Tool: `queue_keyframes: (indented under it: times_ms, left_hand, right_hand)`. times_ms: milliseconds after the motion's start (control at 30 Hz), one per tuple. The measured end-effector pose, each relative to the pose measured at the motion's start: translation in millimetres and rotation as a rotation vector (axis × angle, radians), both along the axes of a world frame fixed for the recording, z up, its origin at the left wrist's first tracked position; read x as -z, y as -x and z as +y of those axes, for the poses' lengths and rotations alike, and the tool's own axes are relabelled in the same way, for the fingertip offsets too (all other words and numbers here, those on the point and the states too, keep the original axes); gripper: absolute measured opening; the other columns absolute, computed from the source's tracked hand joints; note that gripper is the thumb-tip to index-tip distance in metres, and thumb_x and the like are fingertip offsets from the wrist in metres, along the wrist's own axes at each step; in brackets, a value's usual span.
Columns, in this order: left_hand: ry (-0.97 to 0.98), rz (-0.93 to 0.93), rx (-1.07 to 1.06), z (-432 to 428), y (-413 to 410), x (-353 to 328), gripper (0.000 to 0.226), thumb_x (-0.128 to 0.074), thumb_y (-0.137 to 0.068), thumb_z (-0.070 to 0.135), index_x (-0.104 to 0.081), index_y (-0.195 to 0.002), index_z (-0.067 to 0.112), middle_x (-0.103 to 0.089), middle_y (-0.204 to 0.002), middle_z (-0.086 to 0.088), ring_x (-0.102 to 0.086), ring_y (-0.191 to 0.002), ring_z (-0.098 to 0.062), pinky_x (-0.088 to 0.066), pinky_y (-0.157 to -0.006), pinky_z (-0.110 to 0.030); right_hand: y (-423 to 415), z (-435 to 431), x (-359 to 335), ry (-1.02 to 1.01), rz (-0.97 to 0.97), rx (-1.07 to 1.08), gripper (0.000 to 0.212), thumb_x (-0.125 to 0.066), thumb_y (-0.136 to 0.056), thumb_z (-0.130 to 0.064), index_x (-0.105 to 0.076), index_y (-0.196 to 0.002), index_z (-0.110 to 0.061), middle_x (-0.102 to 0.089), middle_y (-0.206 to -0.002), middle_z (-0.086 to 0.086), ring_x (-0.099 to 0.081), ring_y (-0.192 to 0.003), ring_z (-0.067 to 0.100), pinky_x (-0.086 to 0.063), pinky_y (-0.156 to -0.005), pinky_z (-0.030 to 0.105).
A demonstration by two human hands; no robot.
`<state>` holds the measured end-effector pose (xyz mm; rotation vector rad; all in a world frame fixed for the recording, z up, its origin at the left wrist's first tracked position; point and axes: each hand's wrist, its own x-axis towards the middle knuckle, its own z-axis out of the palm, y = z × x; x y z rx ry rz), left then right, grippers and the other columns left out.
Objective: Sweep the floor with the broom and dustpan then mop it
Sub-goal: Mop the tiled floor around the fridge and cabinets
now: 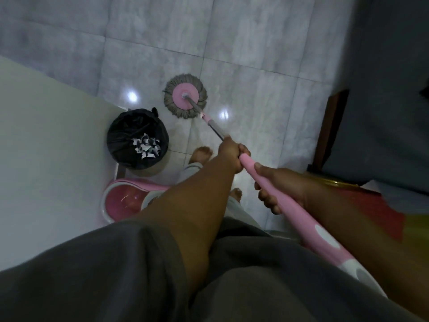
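Grey floor tiles (pixel 255 54) bear the mop head (pixel 185 98), far and left of the grip. Nearer it the left hand (pixel 229 154) clasps the pink handle (pixel 250 165); the right hand (pixel 281 189) holds behind.

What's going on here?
A person is mopping the tiled floor. Both hands grip the pink mop handle, the left hand lower down, the right hand nearer the top. The round mop head rests on the tiles ahead of their bare feet. A black-bagged bin holding paper scraps and a pink mop bucket stand to the left.
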<state>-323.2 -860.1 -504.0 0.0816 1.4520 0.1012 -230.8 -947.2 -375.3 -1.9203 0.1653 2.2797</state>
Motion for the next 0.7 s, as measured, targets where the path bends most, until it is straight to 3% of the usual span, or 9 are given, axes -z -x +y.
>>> queue_keyframes:
  times_ms: [67, 200, 267, 333, 400, 467, 500, 600, 700]
  left_hand:
    - [0.027, -0.026, -0.022, -25, -20, -12, 0.050, -0.030, -0.105, 0.045, -0.038, -0.071, 0.010, -0.039, -0.053, -0.005, -0.039, -0.035, -0.012, -0.034, -0.036, -0.014]
    - [0.124, -0.078, -0.184, -57, -50, -24, 0.035, -0.044, -0.103, 0.040, -0.041, -0.082, 0.012, -0.036, -0.057, 0.000, -0.036, -0.045, -0.009, -0.033, -0.037, -0.012]
    - [0.120, -0.120, -0.142, -68, -56, -28, 0.033, -0.044, -0.103, 0.041, -0.045, -0.095, 0.009, -0.043, -0.061, -0.004, -0.043, -0.049, -0.013, -0.040, -0.040, -0.017]
    - [0.093, -0.078, 0.015, -66, -58, -25, 0.041, -0.042, -0.103, 0.045, -0.047, -0.118, 0.007, -0.060, -0.085, -0.016, -0.061, -0.073, -0.024, -0.053, -0.057, -0.030]
    - [-0.087, 0.140, 0.324, -57, -51, -16, 0.053, -0.045, -0.101, 0.046, -0.042, -0.136, 0.006, -0.057, -0.123, -0.019, -0.061, -0.107, -0.033, -0.055, -0.082, -0.039]
    - [-0.442, 0.350, 0.695, -41, -42, -15, 0.047, -0.048, -0.101, 0.037, -0.043, -0.139, 0.009, -0.050, -0.135, -0.015, -0.056, -0.116, -0.031, -0.049, -0.091, -0.034]
    - [-0.599, 0.358, 0.801, -39, -34, -14, 0.040, -0.050, -0.100, 0.027, -0.047, -0.137, 0.011, -0.049, -0.136, -0.013, -0.056, -0.117, -0.029, -0.046, -0.091, -0.030]
    - [-0.979, 0.113, 1.015, -11, -18, -25, 0.036, -0.054, -0.090, -0.002, -0.063, -0.122, 0.011, -0.059, -0.125, -0.010, -0.057, -0.114, -0.022, -0.041, -0.088, -0.018]
    - [-1.291, -0.094, 1.163, 22, -7, -49, 0.041, -0.069, -0.079, 0.001, -0.065, -0.119, 0.010, -0.062, -0.119, -0.007, -0.055, -0.111, -0.018, -0.042, -0.096, -0.025]
  right_hand:
    - [-12, -26, -8, 0.011, -0.006, 0.066, 0.055, -0.044, -0.095, -0.060, -0.053, -0.091, -0.006, -0.050, -0.058, 0.005, -0.045, -0.040, 0.013, -0.040, -0.040, 0.021]
    - [-29, -68, -18, -0.011, -0.050, 0.151, 0.048, -0.050, -0.093, -0.060, -0.053, -0.082, -0.014, -0.046, -0.052, -0.002, -0.039, -0.037, 0.009, -0.030, -0.035, 0.018]
    - [-35, -77, -22, -0.011, -0.024, 0.177, 0.049, -0.050, -0.093, -0.061, -0.054, -0.083, -0.013, -0.047, -0.051, -0.002, -0.039, -0.037, 0.009, -0.030, -0.035, 0.018]
    - [-40, -78, -26, 0.014, 0.033, 0.240, 0.055, -0.047, -0.094, -0.058, -0.056, -0.099, -0.004, -0.051, -0.053, 0.003, -0.045, -0.036, 0.011, -0.038, -0.035, 0.019]
    - [-40, -73, -28, 0.017, 0.044, 0.268, 0.061, -0.047, -0.095, -0.054, -0.052, -0.117, 0.002, -0.055, -0.058, 0.008, -0.049, -0.036, 0.013, -0.043, -0.035, 0.021]
    - [-40, -58, -35, -0.018, 0.006, 0.290, 0.055, -0.050, -0.096, -0.050, -0.047, -0.128, -0.006, -0.063, -0.067, 0.013, -0.051, -0.037, 0.013, -0.045, -0.035, 0.022]
    - [-39, -55, -37, -0.037, -0.002, 0.313, 0.048, -0.051, -0.096, -0.047, -0.045, -0.130, -0.013, -0.067, -0.073, 0.015, -0.052, -0.038, 0.013, -0.046, -0.035, 0.022]
    - [-49, -19, -50, -0.098, -0.040, 0.402, 0.045, -0.054, -0.098, -0.033, -0.038, -0.140, -0.025, -0.068, -0.086, 0.019, -0.054, -0.041, 0.016, -0.048, -0.038, 0.023]
    - [-57, 36, -66, -0.140, -0.083, 0.416, 0.044, -0.056, -0.097, -0.026, -0.042, -0.139, -0.026, -0.066, -0.086, 0.022, -0.056, -0.043, 0.018, -0.050, -0.040, 0.024]
